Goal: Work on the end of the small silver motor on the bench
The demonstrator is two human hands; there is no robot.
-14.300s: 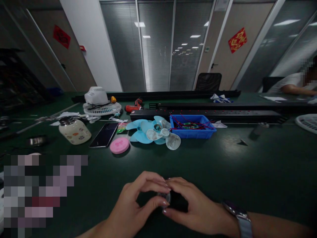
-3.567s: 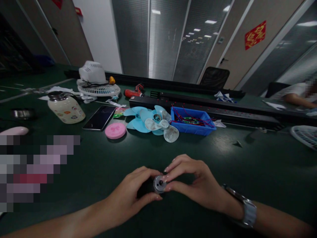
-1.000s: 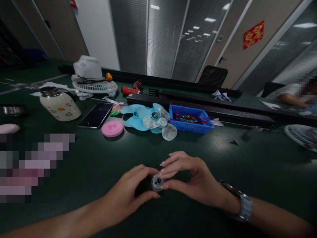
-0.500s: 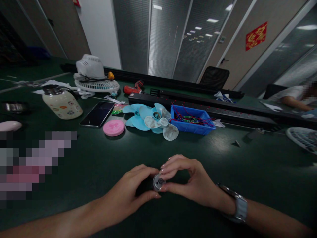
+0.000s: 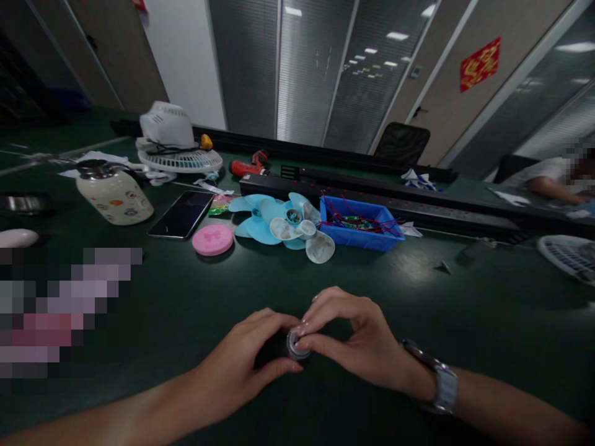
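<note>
A small round metal motor (image 5: 292, 349) stands on the dark green table between my hands, its round end facing up. My left hand (image 5: 248, 350) is closed around its left side, thumb in front and fingers behind. From the right, my right hand (image 5: 360, 328) pinches at the middle of the motor's top with thumb and fingertips. Those fingertips hide the centre of the motor, so any small part between them cannot be made out.
Beyond my hands lie blue fan blades (image 5: 263, 229), a pink round case (image 5: 212, 240), a phone (image 5: 181, 214) and a blue bin (image 5: 362, 238) of wires. A cream kettle (image 5: 114, 195), white fan (image 5: 179, 158) and red drill (image 5: 246, 168) stand farther left. Another person's arm (image 5: 553, 186) is at far right.
My right thumb and fingertips have moved left and inward, from the motor's right edge onto the middle of its top, covering it. My left hand keeps its place.
</note>
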